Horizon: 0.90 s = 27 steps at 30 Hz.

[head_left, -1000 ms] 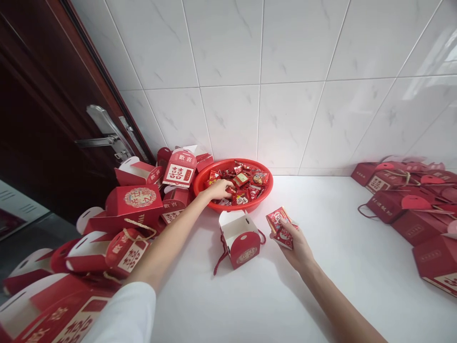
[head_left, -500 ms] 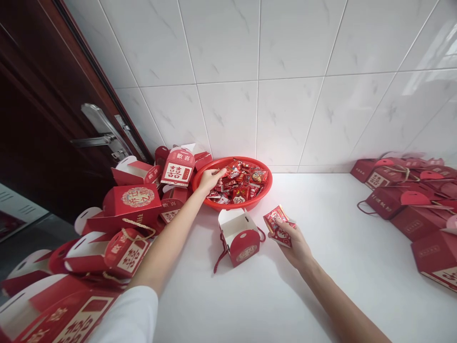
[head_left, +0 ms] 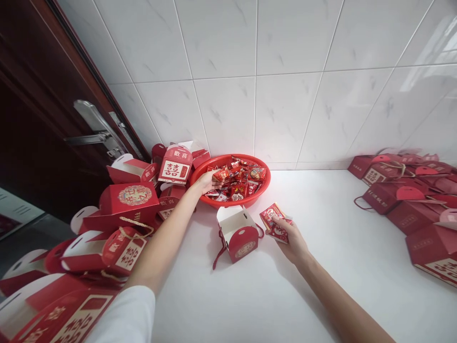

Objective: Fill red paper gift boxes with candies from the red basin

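Observation:
My left hand (head_left: 206,183) is over the left side of a red plastic basket (head_left: 263,192) that holds many small wrapped sweets. A red candy packet (head_left: 222,173) lies in its closed fingers, facing up. My right hand (head_left: 294,242) grips a few flat red printed packets (head_left: 272,215), overlapping like a small fan, above the white table. Between the two hands stands a red gift box (head_left: 244,245) with its top open, its white inner flap facing the basket and dark red cords hanging at its sides.
Open red gift boxes (head_left: 129,200) are piled along the left, beside a dark door with a metal handle (head_left: 93,138). More red boxes (head_left: 405,202), apparently closed, stand at the right on the white table (head_left: 321,209). A tiled wall (head_left: 278,114) rises behind.
My left hand has turned so that a red candy packet shows in its fingers over the basket. My right hand keeps its packets, and the view has shifted slightly.

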Motion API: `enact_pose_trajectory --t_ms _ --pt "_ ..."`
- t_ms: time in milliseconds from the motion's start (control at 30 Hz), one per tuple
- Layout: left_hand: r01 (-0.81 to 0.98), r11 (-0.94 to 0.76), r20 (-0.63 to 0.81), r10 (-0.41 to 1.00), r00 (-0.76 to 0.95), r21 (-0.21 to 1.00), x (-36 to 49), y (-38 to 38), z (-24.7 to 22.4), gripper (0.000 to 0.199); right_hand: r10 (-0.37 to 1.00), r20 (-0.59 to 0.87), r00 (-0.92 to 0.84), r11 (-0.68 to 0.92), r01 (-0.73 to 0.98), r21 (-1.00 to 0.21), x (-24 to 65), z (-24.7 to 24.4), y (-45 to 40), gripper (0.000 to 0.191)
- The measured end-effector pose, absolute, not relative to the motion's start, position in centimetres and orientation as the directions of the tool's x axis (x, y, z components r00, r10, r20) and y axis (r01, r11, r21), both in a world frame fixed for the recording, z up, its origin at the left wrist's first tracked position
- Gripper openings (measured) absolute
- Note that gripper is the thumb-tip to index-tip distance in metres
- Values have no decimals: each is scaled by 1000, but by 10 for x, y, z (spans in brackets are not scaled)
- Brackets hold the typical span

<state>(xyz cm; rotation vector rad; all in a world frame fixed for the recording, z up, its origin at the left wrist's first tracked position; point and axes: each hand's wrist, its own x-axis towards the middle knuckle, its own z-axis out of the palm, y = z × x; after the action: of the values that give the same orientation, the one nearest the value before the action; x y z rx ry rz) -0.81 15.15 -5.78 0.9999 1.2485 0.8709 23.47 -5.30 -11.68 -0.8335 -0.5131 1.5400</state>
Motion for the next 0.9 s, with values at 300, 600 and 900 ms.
enact_pose_trajectory --t_ms 300,600,900 --pt "94 411 -422 883 205 907 -5 147 -56 21 984 -176 -2 -141 -610 -780 237 -121 -53 39" --pt "209 418 -459 858 231 884 0 134 -46 40 983 -183 1 -146 -600 -787 236 -121 -54 38" --pt "222 -3 -58 963 265 975 21 115 -37 36 988 -155 22 -107 -629 -770 240 -116 -53 36"
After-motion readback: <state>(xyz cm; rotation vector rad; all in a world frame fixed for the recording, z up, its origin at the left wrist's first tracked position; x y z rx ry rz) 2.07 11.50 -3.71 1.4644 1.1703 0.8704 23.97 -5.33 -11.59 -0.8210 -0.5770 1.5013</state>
